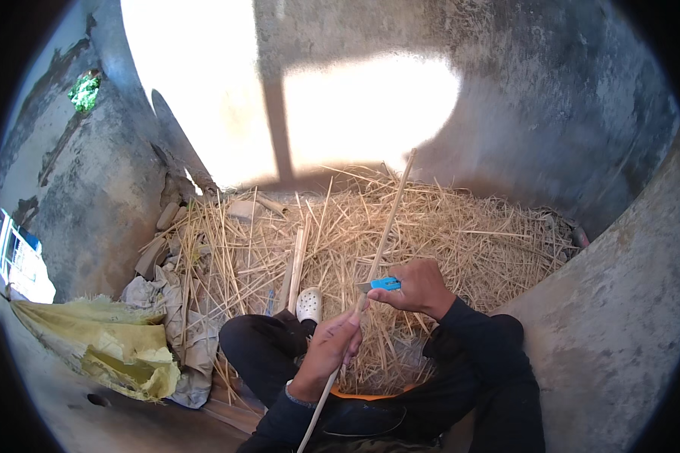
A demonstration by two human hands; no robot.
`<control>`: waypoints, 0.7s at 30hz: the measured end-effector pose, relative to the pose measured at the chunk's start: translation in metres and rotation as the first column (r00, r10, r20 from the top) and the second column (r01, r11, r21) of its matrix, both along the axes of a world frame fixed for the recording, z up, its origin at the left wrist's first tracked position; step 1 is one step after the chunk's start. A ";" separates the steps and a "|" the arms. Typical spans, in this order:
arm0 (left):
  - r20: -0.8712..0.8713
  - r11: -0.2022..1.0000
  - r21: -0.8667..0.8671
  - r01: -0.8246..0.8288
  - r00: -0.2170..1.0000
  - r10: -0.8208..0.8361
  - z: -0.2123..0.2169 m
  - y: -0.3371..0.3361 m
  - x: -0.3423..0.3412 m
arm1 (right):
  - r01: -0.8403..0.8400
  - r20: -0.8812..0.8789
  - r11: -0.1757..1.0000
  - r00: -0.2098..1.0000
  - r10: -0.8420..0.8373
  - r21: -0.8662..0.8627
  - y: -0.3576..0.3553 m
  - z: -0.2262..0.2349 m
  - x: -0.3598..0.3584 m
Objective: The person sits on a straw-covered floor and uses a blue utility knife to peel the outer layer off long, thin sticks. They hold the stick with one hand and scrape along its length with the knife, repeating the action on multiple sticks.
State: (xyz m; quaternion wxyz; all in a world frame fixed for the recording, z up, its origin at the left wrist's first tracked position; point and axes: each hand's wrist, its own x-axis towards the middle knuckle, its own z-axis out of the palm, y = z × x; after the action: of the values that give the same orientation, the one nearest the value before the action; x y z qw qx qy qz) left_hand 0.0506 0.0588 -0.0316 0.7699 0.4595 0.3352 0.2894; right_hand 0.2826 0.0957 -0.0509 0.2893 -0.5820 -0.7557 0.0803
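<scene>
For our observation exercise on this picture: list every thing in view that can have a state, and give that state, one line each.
Left hand: closed around the stick.
Right hand: gripping the blue-handled knife.
Stick: held slanted, upper end over the straw.
Blue-handled knife: blade against the stick.
Straw: loose, piled by the wall.
Yellow sack: crumpled, lying flat.
White shoe: worn, toe up.

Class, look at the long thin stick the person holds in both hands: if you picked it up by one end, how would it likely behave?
The stick looks straight and unsupported beyond the right hand, so probably fairly stiff. Being so slender, it is likely light and might flex or snap. The left hand grips it lower down.
</scene>
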 end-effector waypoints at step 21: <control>0.145 0.984 -0.166 -0.057 0.986 0.082 0.017 -0.023 -0.002 | 0.035 0.028 0.988 0.999 -0.040 0.151 0.004 -0.015 -0.007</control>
State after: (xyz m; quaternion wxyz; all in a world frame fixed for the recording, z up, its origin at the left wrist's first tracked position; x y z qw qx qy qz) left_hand 0.0483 0.0363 -0.0149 0.8172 0.3602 0.3141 0.3220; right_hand 0.2761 0.1000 -0.0661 0.3222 -0.5738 -0.7529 0.0086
